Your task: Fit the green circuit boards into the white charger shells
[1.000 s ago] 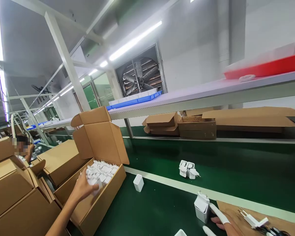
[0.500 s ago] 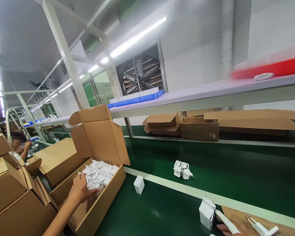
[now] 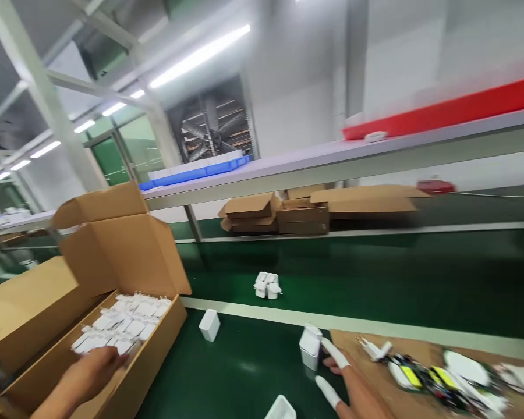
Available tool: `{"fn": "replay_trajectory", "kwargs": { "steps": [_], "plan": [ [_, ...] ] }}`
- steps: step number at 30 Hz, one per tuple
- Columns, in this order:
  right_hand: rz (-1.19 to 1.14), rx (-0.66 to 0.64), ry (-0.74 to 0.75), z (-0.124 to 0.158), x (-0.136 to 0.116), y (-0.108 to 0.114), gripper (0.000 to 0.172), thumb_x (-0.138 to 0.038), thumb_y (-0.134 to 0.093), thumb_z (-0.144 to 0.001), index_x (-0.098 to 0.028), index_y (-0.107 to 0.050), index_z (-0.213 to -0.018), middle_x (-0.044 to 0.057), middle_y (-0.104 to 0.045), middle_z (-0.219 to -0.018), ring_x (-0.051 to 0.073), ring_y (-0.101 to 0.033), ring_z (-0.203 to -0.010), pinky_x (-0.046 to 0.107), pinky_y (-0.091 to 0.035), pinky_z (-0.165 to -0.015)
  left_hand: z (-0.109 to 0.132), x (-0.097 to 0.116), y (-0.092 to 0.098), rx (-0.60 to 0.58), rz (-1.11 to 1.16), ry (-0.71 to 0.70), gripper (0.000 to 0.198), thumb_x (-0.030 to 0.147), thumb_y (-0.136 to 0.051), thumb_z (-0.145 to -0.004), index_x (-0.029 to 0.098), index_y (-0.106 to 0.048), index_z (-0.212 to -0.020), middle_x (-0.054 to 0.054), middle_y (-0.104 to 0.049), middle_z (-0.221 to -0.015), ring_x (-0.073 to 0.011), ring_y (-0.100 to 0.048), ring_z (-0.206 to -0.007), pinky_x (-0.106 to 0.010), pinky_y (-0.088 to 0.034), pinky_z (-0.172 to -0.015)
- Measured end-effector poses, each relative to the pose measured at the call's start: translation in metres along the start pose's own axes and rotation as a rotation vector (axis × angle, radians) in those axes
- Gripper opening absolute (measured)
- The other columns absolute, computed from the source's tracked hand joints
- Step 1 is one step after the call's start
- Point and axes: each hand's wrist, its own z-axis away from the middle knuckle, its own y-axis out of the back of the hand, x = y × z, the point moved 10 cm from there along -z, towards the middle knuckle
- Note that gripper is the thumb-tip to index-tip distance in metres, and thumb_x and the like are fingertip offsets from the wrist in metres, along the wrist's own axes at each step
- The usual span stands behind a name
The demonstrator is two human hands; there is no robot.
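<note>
The right hand [image 3: 353, 393] rests at the near right, at the left edge of a brown board [image 3: 423, 352], its fingers [image 3: 334, 354] spread. Two of them wear white finger cots, and the forefinger's tip touches the side of an upright white adapter [image 3: 310, 348]. That adapter is a small, glossy white block with a lighter cap on top, and it stands on the green table [image 3: 244, 372] just left of the board. Three such loose white blocks stand on this near strip: this one, a second block [image 3: 209, 324] to its left, and a third block [image 3: 282, 409] cut off by the near edge. Farther off, a small cluster of adapters [image 3: 267, 285] lies on the belt [image 3: 375, 285], too blurred to count. At the near left, the left hand [image 3: 91, 372] reaches into one open cardboard box [image 3: 157, 355] and lies against the rows of packed adapters [image 3: 122, 323]. Blur hides how its fingers are set. One loose plug [image 3: 373, 349] lies on the board.
</note>
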Motion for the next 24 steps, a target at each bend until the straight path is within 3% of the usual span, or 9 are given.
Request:
{"fn": "replay_trajectory", "kwargs": {
  "steps": [3, 5, 9, 12, 14, 17, 19, 22, 24],
  "plan": [
    [0.033, -0.061, -0.071, 0.006, -0.011, 0.0, 0.059, -0.027, -0.054, -0.07, -0.017, -0.069, -0.126, 0.018, -0.071, -0.133, 0.036, -0.064, -0.131, 0.051, -0.049, -0.117, 0.009, 0.069, 0.033, 0.0, 0.202, -0.172, 0.056, 0.078, -0.046, -0.081, 0.031, -0.075, -0.088, -0.006, -0.083, -0.099, -0.0351, -0.075, -0.094, -0.042, -0.058, -0.085],
    [0.038, -0.074, -0.078, 0.009, -0.021, 0.004, 0.062, -0.025, -0.054, -0.07, -0.016, -0.068, -0.129, 0.019, -0.068, -0.139, 0.036, -0.061, -0.135, 0.053, -0.046, -0.119, 0.021, 0.131, 0.035, -0.063, 0.35, -0.28, 0.059, 0.082, -0.052, -0.081, 0.032, -0.076, -0.102, -0.005, -0.082, -0.108, -0.0339, -0.074, -0.102, -0.037, -0.058, -0.088],
    [-0.023, -0.127, -0.057, 0.016, -0.04, 0.011, 0.07, -0.026, -0.054, -0.081, -0.016, -0.057, -0.149, 0.019, -0.063, -0.148, 0.035, -0.061, -0.136, 0.054, -0.044, -0.121, 0.061, 0.275, -0.033, -0.389, 0.474, -0.534, 0.05, 0.068, -0.056, -0.093, 0.028, -0.069, -0.12, -0.007, -0.077, -0.116, -0.0303, -0.071, -0.109, -0.036, -0.054, -0.093],
    [-0.025, -0.144, -0.075, 0.02, -0.037, 0.009, 0.07, -0.026, -0.054, -0.082, -0.019, -0.056, -0.152, 0.016, -0.064, -0.149, 0.033, -0.062, -0.135, 0.053, -0.043, -0.123, 0.073, 0.351, -0.091, -0.42, 0.401, -0.566, 0.052, 0.059, -0.074, -0.084, 0.023, -0.059, -0.119, -0.014, -0.073, -0.118, -0.034, -0.069, -0.104, -0.04, -0.048, -0.085],
    [0.014, -0.119, -0.104, 0.02, -0.024, 0.006, 0.068, -0.024, -0.056, -0.075, -0.02, -0.063, -0.142, 0.014, -0.068, -0.143, 0.034, -0.063, -0.132, 0.053, -0.045, -0.12, 0.074, 0.386, -0.118, -0.404, 0.394, -0.558, 0.059, 0.053, -0.086, -0.074, 0.023, -0.054, -0.113, -0.014, -0.073, -0.112, -0.0357, -0.068, -0.101, -0.039, -0.044, -0.081],
    [0.03, -0.066, -0.113, 0.017, -0.003, -0.002, 0.062, -0.023, -0.057, -0.068, -0.022, -0.069, -0.129, 0.012, -0.073, -0.133, 0.034, -0.065, -0.128, 0.052, -0.048, -0.118, 0.071, 0.415, -0.138, -0.374, 0.414, -0.539, 0.054, 0.032, -0.086, -0.072, 0.024, -0.047, -0.109, -0.012, -0.072, -0.101, -0.0334, -0.069, -0.094, -0.037, -0.04, -0.074],
    [-0.039, -0.062, -0.069, 0.014, 0.003, -0.008, 0.065, -0.024, -0.055, -0.069, -0.02, -0.067, -0.133, 0.013, -0.072, -0.135, 0.032, -0.066, -0.128, 0.049, -0.049, -0.117, 0.066, 0.415, -0.139, -0.345, 0.448, -0.519, 0.051, 0.018, -0.079, -0.07, 0.025, -0.044, -0.108, -0.008, -0.071, -0.092, -0.0307, -0.068, -0.088, -0.036, -0.038, -0.07],
    [-0.139, -0.079, -0.018, 0.009, 0.009, -0.014, 0.074, -0.024, -0.051, -0.069, -0.014, -0.061, -0.141, 0.016, -0.069, -0.141, 0.03, -0.066, -0.13, 0.047, -0.05, -0.117, 0.053, 0.386, -0.12, -0.261, 0.519, -0.471, 0.049, 0.012, -0.072, -0.07, 0.026, -0.043, -0.106, -0.003, -0.068, -0.087, -0.0262, -0.067, -0.08, -0.034, -0.041, -0.068],
    [-0.159, -0.089, -0.006, 0.006, 0.014, -0.015, 0.074, -0.024, -0.05, -0.069, -0.013, -0.06, -0.142, 0.017, -0.068, -0.143, 0.03, -0.065, -0.131, 0.047, -0.05, -0.118, 0.041, 0.348, -0.092, -0.174, 0.567, -0.43, 0.046, 0.017, -0.07, -0.073, 0.026, -0.043, -0.109, -0.002, -0.068, -0.089, -0.0233, -0.068, -0.078, -0.033, -0.046, -0.067]
  ]
}}
